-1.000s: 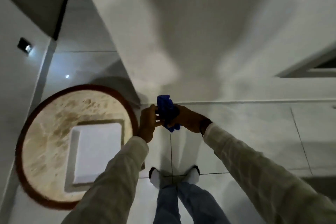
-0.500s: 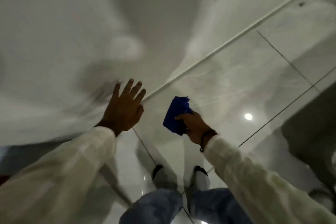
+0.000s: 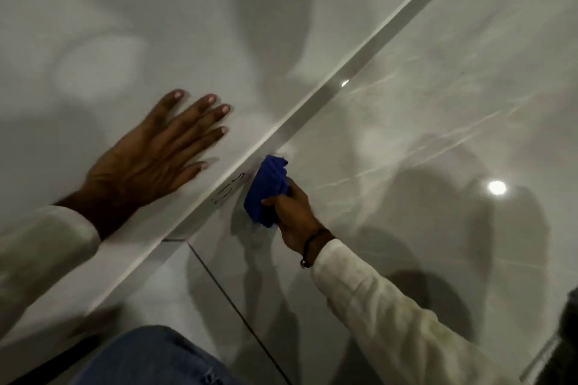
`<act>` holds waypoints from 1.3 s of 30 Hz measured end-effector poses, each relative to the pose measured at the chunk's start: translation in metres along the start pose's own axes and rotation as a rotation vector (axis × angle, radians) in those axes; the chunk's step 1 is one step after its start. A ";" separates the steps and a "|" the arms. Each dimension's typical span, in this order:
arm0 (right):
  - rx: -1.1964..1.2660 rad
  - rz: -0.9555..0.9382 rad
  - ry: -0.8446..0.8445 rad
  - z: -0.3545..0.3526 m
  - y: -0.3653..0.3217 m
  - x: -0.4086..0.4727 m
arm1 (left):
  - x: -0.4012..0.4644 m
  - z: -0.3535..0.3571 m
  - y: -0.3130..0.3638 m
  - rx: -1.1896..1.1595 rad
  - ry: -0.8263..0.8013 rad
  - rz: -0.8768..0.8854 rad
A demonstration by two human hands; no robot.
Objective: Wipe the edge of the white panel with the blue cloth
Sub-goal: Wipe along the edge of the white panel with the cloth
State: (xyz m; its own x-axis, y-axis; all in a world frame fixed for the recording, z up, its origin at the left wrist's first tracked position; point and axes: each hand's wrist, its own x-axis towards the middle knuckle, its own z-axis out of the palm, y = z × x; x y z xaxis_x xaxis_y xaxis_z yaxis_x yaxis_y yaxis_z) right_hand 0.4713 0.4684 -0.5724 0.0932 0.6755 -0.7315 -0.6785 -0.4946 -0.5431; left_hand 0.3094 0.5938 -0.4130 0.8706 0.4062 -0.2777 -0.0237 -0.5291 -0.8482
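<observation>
The left hand (image 3: 156, 159) lies flat with fingers spread on the white panel (image 3: 125, 25), while the right hand (image 3: 294, 216) squeezes the blue cloth (image 3: 266, 187) beside the panel's edge (image 3: 231, 178).

head view, looking steeply down, close

Bunched blue cloth (image 3: 267, 187) against white panel (image 3: 125, 25) edge.

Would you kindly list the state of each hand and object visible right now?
Left hand: open, fingers spread, flat on the panel.
Right hand: closed around the cloth.
Crumpled blue cloth: bunched, held at the panel's edge.
Glossy white panel: braced; dark marks on its edge beside the cloth.
Glossy grey tiled floor: reflecting lights.
</observation>
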 end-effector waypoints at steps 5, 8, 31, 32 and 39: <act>0.045 -0.077 -0.019 0.040 0.035 0.026 | 0.005 0.016 0.008 0.142 0.083 -0.003; 0.086 -0.115 0.075 0.074 0.055 0.024 | 0.006 0.018 0.009 0.121 0.097 0.002; 0.063 0.115 0.003 0.114 0.100 0.004 | 0.003 0.017 0.009 0.139 0.089 0.019; 0.058 0.090 0.023 0.108 0.090 0.009 | 0.003 0.016 0.009 0.143 0.087 0.019; 0.056 -0.122 0.305 0.061 0.007 0.054 | 0.002 0.012 0.010 0.097 0.091 0.011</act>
State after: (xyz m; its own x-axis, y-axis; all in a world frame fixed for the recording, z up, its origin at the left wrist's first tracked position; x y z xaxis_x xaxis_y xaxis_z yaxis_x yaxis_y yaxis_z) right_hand 0.4271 0.5351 -0.5906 0.3846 0.5287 -0.7566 -0.6869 -0.3836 -0.6172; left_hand 0.3049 0.5988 -0.4273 0.9107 0.3296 -0.2488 -0.0768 -0.4567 -0.8863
